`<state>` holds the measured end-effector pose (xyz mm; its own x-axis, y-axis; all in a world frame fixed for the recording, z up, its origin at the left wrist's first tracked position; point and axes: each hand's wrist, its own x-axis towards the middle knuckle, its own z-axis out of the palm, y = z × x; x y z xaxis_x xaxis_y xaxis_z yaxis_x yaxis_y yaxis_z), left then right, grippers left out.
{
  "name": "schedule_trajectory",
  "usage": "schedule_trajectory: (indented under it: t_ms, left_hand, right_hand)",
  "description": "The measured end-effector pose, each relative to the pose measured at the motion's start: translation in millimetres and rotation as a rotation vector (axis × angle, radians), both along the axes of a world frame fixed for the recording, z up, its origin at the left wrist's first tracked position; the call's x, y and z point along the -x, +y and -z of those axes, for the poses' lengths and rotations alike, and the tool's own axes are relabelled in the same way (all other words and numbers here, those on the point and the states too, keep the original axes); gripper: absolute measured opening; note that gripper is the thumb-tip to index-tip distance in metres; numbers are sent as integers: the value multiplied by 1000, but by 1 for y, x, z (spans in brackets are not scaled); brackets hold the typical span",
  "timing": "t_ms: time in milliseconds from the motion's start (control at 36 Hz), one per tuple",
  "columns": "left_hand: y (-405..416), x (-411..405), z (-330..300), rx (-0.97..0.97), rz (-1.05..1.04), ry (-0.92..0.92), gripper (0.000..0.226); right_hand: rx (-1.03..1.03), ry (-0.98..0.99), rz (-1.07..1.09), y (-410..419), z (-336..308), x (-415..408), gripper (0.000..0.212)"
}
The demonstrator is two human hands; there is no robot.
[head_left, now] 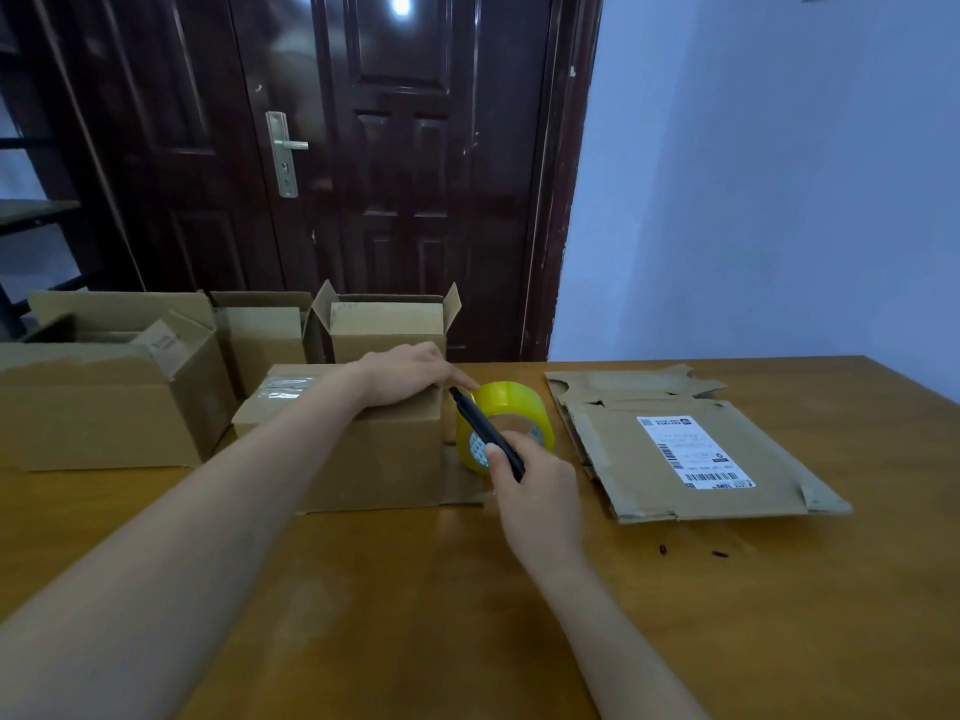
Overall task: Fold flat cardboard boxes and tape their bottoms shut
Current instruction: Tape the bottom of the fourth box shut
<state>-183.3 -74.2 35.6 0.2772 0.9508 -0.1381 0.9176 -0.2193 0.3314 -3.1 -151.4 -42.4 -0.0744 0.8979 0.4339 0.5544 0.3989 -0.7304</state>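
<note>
Wooden table (363, 589) nearest; right hand (540, 485) grips black cutter (483, 431), left hand (410, 374) flat on box (374, 449) (dark door (395, 174) behind).

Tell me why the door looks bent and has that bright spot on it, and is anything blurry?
Head view: the wide-angle lens bows the door and its frame outward; the bright spot is a light reflecting off the glossy panel. The left hand on the box and the label on the flat cardboard look soft, its print unreadable. The room light is dim and bluish on the wall.
</note>
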Motion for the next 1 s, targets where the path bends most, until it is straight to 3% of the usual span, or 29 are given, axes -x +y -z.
schedule_trajectory:
  t_ms: [194,722,833,1000]
  left_hand:
    - [-2,-4,-3,-18,-42,16,38]
    - [-1,-3,-3,-22,-48,0,41]
    - [-1,-3,-2,-20,-52,8,40]
    - [-1,-4,-2,-34,-29,58,41]
  right_hand:
    - [-41,-320,79,4,-18,5,26]
    - [-64,-497,72,5,-37,6,25]
    - [-10,-638,0,-1,-24,5,24]
    - [10,-346,13,1,-29,-13,19]
